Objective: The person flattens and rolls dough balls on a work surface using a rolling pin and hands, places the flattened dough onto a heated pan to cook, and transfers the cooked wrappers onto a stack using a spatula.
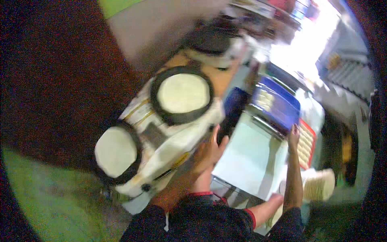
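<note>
Blue tray (284, 105), one: lying just ahead and to the left of my right fingers (295, 131), its long axis running from far left to near right; the right hand is standing nearer. Those fingers are meeting its near corner, but blur is hiding whether they are gripping or only touching. My left fingers (221, 146) are standing spread, holding nothing, beside the pale counter (250, 149).
Pale pieces (265, 100) in the tray: count not readable.
Orange-red tray (315, 141), one: lying just right of my right fingers, carrying rows.
Stack of pale discs (320, 185), one: standing rightward, nearer me.
Black pans (154, 97), two: sitting left of my left fingers, each bearing one pale round (183, 93).
</note>
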Tool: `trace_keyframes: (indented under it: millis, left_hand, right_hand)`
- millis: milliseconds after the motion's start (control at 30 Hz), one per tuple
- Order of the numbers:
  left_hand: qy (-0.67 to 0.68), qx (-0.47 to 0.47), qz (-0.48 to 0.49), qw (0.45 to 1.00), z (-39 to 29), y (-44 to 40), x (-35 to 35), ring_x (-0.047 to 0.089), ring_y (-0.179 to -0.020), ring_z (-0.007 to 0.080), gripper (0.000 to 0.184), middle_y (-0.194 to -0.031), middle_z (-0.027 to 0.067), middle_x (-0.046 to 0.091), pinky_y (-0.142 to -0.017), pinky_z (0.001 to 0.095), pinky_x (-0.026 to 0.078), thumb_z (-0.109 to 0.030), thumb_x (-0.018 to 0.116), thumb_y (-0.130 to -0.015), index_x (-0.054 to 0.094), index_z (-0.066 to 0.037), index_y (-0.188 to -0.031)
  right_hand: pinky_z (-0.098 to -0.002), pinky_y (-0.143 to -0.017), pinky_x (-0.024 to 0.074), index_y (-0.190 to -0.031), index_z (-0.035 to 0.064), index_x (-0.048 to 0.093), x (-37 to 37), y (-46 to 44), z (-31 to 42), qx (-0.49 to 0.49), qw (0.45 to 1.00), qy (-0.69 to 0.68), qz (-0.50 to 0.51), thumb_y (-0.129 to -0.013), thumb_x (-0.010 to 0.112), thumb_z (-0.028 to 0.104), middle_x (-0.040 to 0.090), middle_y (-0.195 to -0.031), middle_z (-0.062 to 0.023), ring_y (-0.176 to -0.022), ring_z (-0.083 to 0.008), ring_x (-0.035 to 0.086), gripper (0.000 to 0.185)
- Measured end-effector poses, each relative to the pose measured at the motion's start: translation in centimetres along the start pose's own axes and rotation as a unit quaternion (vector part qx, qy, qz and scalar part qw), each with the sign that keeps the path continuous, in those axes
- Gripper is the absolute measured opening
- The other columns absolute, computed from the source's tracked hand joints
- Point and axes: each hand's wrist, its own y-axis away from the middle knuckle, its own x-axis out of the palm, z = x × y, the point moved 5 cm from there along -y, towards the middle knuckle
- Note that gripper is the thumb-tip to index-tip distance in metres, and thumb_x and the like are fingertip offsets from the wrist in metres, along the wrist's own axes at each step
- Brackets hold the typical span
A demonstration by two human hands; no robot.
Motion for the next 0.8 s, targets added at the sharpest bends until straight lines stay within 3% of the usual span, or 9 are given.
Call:
trace_keyframes:
  millis: [200, 233, 267, 333, 367, 433, 533, 633, 800]
  left_hand:
    - [-0.08, 0.026, -0.009, 0.996, 3.9, -21.3, 18.7, 0.045, -0.135, 0.0453, 0.091, -0.147, 0.035, 0.041, -0.114, 0.0464, 0.036, -0.043, 0.062, -0.094, 0.016, 0.01, -0.152]
    - [-0.08, -0.082, 0.082, 0.99, 0.4, -20.9, 18.3, 0.057, -0.122, 0.0458, 0.088, -0.132, 0.0344, 0.056, -0.107, 0.0481, 0.043, -0.044, 0.062, -0.094, 0.021, 0.011, -0.149]
    - [-0.179, -0.049, 0.0, 0.983, 2.6, -22.5, 19.6, 0.064, -0.11, 0.0452, 0.08, -0.112, 0.032, 0.066, -0.099, 0.0501, 0.048, -0.046, 0.059, -0.095, 0.029, 0.011, -0.143]
    - [-0.089, -0.176, 0.132, 0.972, 0.7, -21.1, 19.5, 0.069, -0.097, 0.0451, 0.074, -0.103, 0.0337, 0.067, -0.096, 0.0506, 0.049, -0.05, 0.053, -0.097, 0.035, 0.01, -0.138]
    - [-0.111, -0.175, 0.136, 0.969, 1.1, -20.4, 19.4, 0.07, -0.089, 0.0456, 0.073, -0.103, 0.0355, 0.066, -0.094, 0.0514, 0.049, -0.052, 0.05, -0.098, 0.036, 0.009, -0.137]
    - [-0.215, -0.12, 0.116, 0.962, 4.0, -18.4, 18.5, 0.07, -0.08, 0.0467, 0.074, -0.1, 0.0374, 0.066, -0.09, 0.0528, 0.05, -0.054, 0.045, -0.099, 0.036, 0.008, -0.138]
    - [-0.278, -0.106, 0.131, 0.946, 3.8, -14.9, 16.7, 0.069, -0.088, 0.0483, 0.078, -0.096, 0.0369, 0.066, -0.09, 0.0535, 0.05, -0.054, 0.044, -0.098, 0.029, 0.007, -0.145]
    - [-0.309, -0.136, 0.144, 0.93, 4.6, -13.6, 15.9, 0.065, -0.102, 0.0491, 0.084, -0.105, 0.0378, 0.064, -0.092, 0.0528, 0.049, -0.048, 0.053, -0.095, 0.019, 0.005, -0.151]
    - [-0.365, 0.062, 0.068, 0.927, 4.5, -15.0, 16.5, 0.046, -0.131, 0.0469, 0.101, -0.142, 0.0353, 0.043, -0.104, 0.0541, 0.043, -0.027, 0.073, -0.082, 0.011, -0.001, -0.157]
  right_hand:
    - [-0.0394, -0.08, 0.0521, -0.149, 0.0057, 0.032, -5.3, -3.2, -8.9, 0.223, 0.956, -0.19, 0.009, -0.097, 0.045, 0.066, 0.064, -0.117, -0.0176, -0.094, -0.0262, 0.065, 0.081]
    - [-0.0375, -0.07, 0.0516, -0.145, 0.0053, 0.037, -5.4, -2.9, -7.8, 0.239, 0.949, -0.205, 0.013, -0.096, 0.044, 0.068, 0.065, -0.106, -0.0168, -0.081, -0.0235, 0.064, 0.079]
    - [-0.0328, -0.053, 0.0486, -0.133, 0.0044, 0.05, -6.4, -2.2, -5.4, 0.241, 0.952, -0.191, 0.012, -0.097, 0.042, 0.068, 0.067, -0.087, -0.0143, -0.06, -0.0178, 0.06, 0.074]
    - [-0.0411, -0.05, 0.0542, -0.151, -0.0006, 0.026, -6.4, -2.3, -8.1, 0.185, 0.957, -0.196, 0.112, -0.094, 0.043, 0.072, 0.063, -0.103, -0.0242, -0.044, -0.0217, 0.061, 0.094]
    - [-0.045, -0.059, 0.0574, -0.148, -0.0025, 0.032, -7.1, -1.3, -8.9, 0.265, 0.95, -0.081, 0.145, -0.098, 0.043, 0.064, 0.063, -0.106, -0.0267, -0.065, -0.0295, 0.069, 0.083]
    - [-0.0465, -0.071, 0.0575, -0.147, -0.0024, 0.035, -7.4, -0.9, -11.6, -0.04, 0.951, 0.273, 0.14, -0.1, 0.042, 0.06, 0.062, -0.114, -0.0291, -0.083, -0.0349, 0.069, 0.078]
    - [-0.0473, -0.095, 0.0511, -0.143, -0.001, 0.045, -9.3, 0.1, -0.3, 0.009, 0.962, 0.271, 0.009, -0.098, 0.055, 0.046, 0.058, -0.131, -0.028, -0.114, -0.0407, 0.061, 0.066]
    - [-0.0445, -0.098, 0.0506, -0.132, -0.0009, 0.058, -5.9, -3.7, 6.1, -0.183, 0.96, 0.21, -0.036, -0.092, 0.068, 0.036, 0.06, -0.133, -0.0243, -0.115, -0.0381, 0.063, 0.055]
    - [-0.0372, -0.08, 0.055, -0.113, -0.0023, 0.071, 10.4, -13.1, 5.8, 0.027, 0.973, 0.006, 0.229, -0.083, 0.079, 0.038, 0.072, -0.107, -0.0155, -0.092, -0.0229, 0.069, 0.051]
